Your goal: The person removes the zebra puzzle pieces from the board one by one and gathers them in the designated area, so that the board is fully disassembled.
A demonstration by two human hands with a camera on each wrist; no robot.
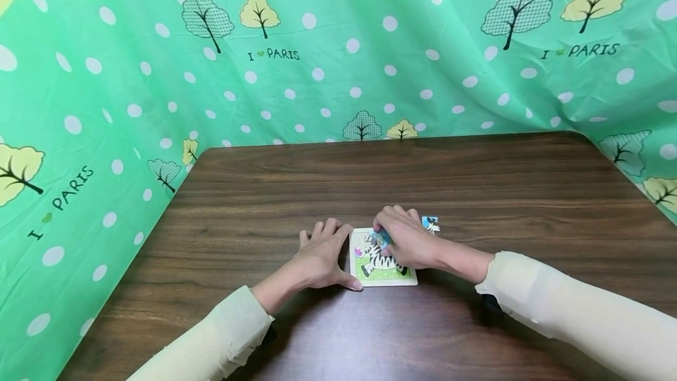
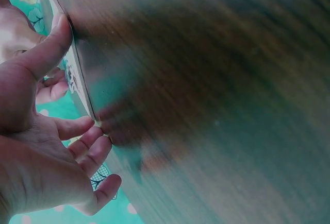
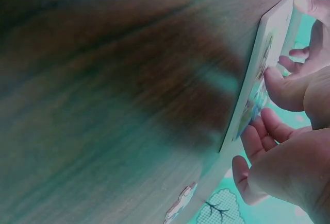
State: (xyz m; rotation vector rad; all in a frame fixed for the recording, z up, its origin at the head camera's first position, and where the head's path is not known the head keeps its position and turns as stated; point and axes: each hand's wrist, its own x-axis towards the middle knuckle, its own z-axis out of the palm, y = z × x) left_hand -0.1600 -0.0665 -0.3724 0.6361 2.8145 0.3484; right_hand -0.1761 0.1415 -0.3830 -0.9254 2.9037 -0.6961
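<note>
A square zebra jigsaw puzzle (image 1: 385, 278) with a pale frame lies flat on the table. My left hand (image 1: 324, 257) spans the frame's left side, thumb on the near-left corner and index fingertip at the far-left corner; the other fingers spread out over the wood. Over the puzzle's upper part, my right hand (image 1: 407, 239) pinches a blue puzzle piece (image 1: 384, 241) between thumb and fingers. In the right wrist view its fingertips are close against the puzzle face, and the piece is partly hidden by them. The hand also covers the puzzle's upper right area.
One loose puzzle piece (image 1: 431, 224), blue with black and white, lies just beyond the right hand. The dark wooden table (image 1: 264, 193) extends around the puzzle. A green dotted cloth (image 1: 317, 99) hangs along its back and sides.
</note>
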